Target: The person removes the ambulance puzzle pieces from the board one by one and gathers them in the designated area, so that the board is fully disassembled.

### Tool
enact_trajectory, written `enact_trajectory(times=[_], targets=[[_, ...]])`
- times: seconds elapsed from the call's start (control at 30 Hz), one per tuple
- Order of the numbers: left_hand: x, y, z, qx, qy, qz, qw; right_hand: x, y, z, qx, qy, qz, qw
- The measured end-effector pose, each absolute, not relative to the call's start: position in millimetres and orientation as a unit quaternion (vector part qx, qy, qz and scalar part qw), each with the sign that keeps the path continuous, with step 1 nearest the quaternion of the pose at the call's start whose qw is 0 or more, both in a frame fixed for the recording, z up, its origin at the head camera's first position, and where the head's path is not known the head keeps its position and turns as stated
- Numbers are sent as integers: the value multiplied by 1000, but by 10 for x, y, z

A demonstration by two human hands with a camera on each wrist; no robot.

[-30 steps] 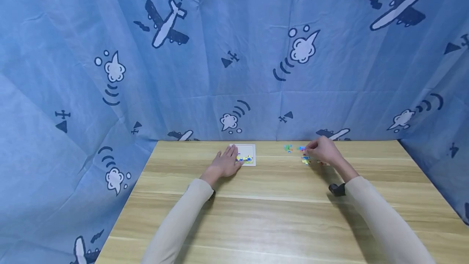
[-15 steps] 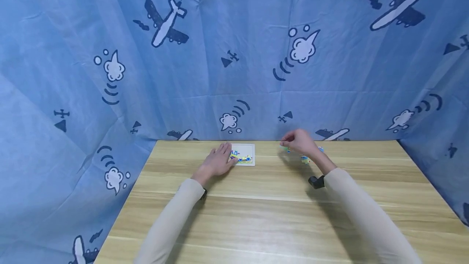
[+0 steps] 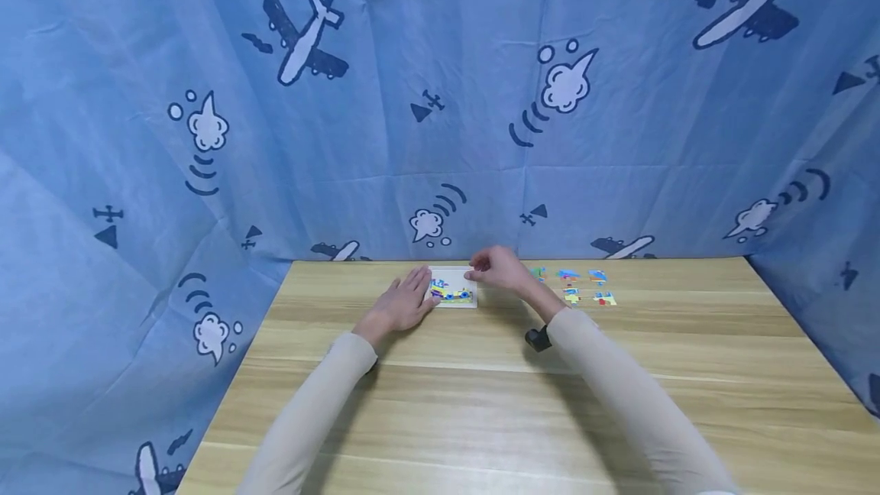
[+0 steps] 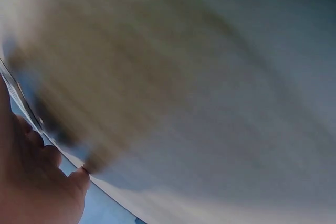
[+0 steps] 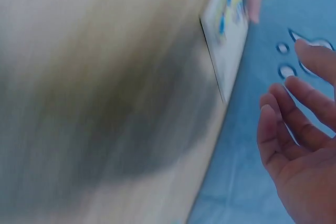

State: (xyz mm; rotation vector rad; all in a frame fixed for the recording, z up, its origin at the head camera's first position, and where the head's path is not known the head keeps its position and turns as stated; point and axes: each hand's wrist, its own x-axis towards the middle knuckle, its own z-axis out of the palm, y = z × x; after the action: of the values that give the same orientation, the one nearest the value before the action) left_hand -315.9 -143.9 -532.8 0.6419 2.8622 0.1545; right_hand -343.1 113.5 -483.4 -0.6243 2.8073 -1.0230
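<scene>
A small white puzzle tray (image 3: 459, 272) lies near the table's far edge, a partly assembled picture (image 3: 450, 295) with yellow and blue pieces along its lower part. My left hand (image 3: 401, 302) rests flat over the tray's left side, fingers outstretched. In the left wrist view the left hand (image 4: 47, 182) shows at the lower left. Over the tray's right edge, my right hand (image 3: 504, 271) points left, thumb and fingertips drawn together in a pinch; the puzzle piece between them is hidden now. The right wrist view shows the curled fingers of the right hand (image 5: 302, 145) beside the tray (image 5: 228, 72).
Right of the tray, several loose puzzle pieces lie in two rows, among them a blue piece (image 3: 598, 276), a yellow-green piece (image 3: 572, 296) and a red-and-green piece (image 3: 605, 299). A blue airplane-print curtain (image 3: 481, 98) hangs behind the wooden table (image 3: 454, 403).
My right hand has travelled left from the loose pieces to the tray, a light blue bit showing at its fingertips midway. The left hand has slid slightly left, uncovering more of the picture.
</scene>
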Motion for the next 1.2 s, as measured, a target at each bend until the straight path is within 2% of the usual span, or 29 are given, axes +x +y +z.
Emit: enact_trajectory(times=[0.13,0.5,0.83,1.2], targets=[[-3178,-1410,-5333,214,969,47,110,-3435,927,-4955,-204,918,-335,58],[-3214,-1370,-5323,209,971,30,112,-3528,572,-5206,-187,931,-311,39],[-3248,-1361,-5386,202,970,41,131,-3537,448,-5291,-175,940,-291,31],[-3171,-1337,-5256,191,971,37,140,-3521,439,-5291,-151,930,-332,36]])
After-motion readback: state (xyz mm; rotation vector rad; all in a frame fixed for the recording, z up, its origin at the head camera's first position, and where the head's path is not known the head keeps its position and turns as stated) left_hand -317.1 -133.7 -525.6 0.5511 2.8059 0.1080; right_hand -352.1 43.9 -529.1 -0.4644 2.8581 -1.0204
